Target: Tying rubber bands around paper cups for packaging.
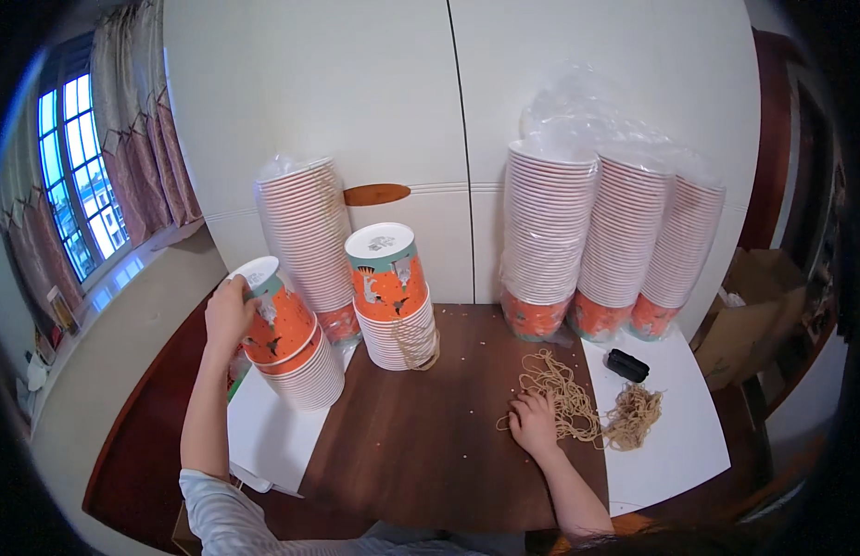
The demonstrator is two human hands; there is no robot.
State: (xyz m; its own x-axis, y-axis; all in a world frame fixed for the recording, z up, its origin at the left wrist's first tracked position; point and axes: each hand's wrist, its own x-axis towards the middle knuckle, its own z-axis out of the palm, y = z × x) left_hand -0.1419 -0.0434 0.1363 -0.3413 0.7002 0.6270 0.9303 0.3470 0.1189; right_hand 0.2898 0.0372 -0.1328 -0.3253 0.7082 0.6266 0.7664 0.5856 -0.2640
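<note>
My left hand (228, 317) is closed round the side of an upside-down orange paper cup (280, 320) with a white base. That cup sits tilted at the top of a leaning stack of white-rimmed paper cups (305, 380), and a strip of the orange cup beneath shows. My right hand (534, 423) rests low on the table with its fingers curled into a loose tangle of tan twine (564, 398). Between the hands stands another upside-down stack of cups (382, 278), with twine loops (416, 341) hanging on its right side.
A brown tabletop (402, 454) has white boards on both sides. Tall plastic-wrapped cup stacks (552, 227) stand at the back right, one more (305, 218) at the back left. On the right board lie a black object (627, 365) and a twine bundle (634, 417).
</note>
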